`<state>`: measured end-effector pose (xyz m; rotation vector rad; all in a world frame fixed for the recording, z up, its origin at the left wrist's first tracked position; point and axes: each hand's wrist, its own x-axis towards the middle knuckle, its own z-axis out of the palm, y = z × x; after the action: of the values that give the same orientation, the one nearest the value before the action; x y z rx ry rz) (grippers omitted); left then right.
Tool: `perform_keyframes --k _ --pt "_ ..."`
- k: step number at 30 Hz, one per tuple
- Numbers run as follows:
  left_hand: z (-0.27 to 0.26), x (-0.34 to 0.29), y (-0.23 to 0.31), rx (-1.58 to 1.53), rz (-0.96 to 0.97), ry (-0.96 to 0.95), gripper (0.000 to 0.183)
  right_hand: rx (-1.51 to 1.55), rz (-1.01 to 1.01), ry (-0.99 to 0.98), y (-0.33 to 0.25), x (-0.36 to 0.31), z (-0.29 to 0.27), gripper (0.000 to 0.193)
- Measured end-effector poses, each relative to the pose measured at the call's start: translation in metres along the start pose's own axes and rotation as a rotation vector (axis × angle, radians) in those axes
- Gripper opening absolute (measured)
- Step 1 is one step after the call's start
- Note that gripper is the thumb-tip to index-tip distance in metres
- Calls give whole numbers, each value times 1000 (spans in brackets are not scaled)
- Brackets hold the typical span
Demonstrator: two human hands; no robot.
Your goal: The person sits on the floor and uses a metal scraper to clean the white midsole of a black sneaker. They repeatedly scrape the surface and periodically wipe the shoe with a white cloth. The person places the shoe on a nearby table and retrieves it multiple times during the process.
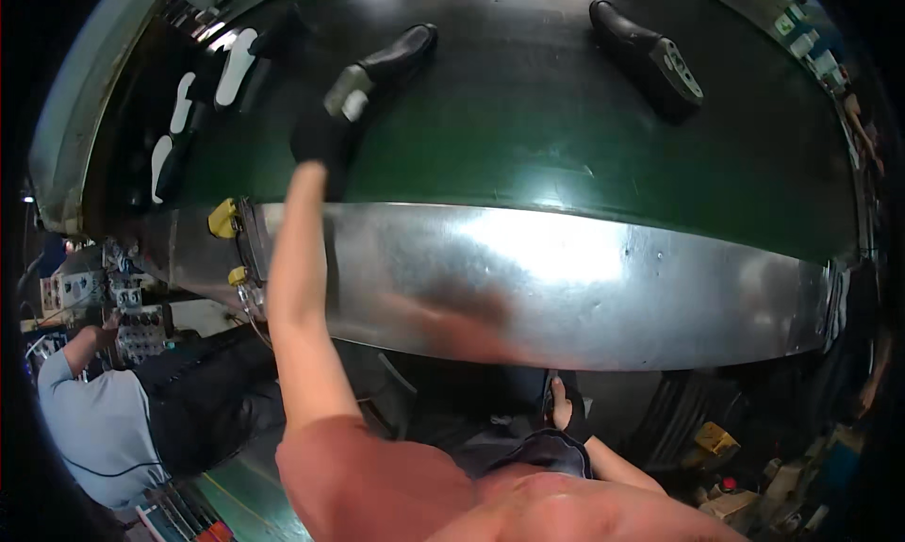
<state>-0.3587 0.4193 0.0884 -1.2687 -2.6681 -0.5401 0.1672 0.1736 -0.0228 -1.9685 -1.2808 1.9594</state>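
Observation:
My left arm stretches far out over the green belt. My left hand, in a dark glove, is at the heel end of a black shoe and appears closed round it, though the fingers are dark and smeared. A greyish patch and a small white spot show where hand and shoe meet. Low by my waist, under the metal edge, is my right hand, with a dark wrap and a bare thumb. Its fingers look closed beside a thin dark object that I cannot make out.
Another black shoe with a grey last lies at the far right of the belt. White insole-shaped pieces are at the far left. A metal ledge carries a yellow fitting. A person in light blue is at left.

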Motion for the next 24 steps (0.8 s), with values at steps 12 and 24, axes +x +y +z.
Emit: perform_keyframes --k 12,24 --pt "3 -50 -15 -1578 -190 -223 42 225 59 -85 -1 3 0 72" --pt "-37 -72 12 -1141 -380 -665 41 134 89 -174 22 -21 4 78"
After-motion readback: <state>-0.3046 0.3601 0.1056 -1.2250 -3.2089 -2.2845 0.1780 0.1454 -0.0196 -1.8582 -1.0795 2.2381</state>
